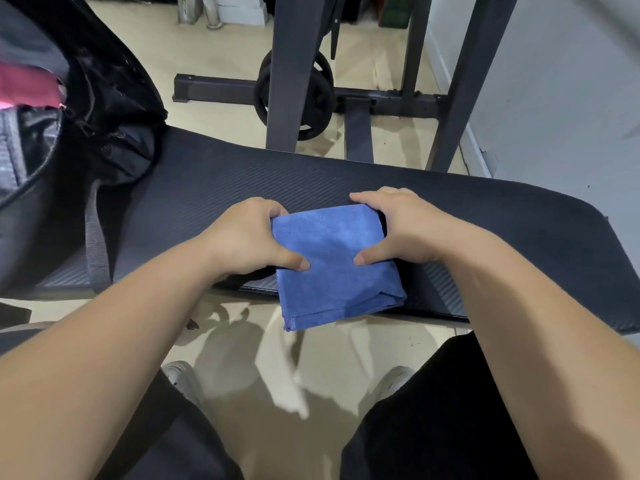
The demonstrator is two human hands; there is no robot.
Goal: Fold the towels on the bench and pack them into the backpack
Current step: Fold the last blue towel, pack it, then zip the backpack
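My left hand (249,237) and right hand (398,230) grip the folded blue towel (329,258) between them, thumbs on top, at the bench (207,188) edge. Folding seems done. Next I must lift it leftward into the open backpack (86,109).

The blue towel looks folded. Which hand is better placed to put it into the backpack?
Probably the left. Both hands grip the blue towel, but the left hand holds the edge nearer the open backpack at the left end of the bench; the right hand would have to reach across.
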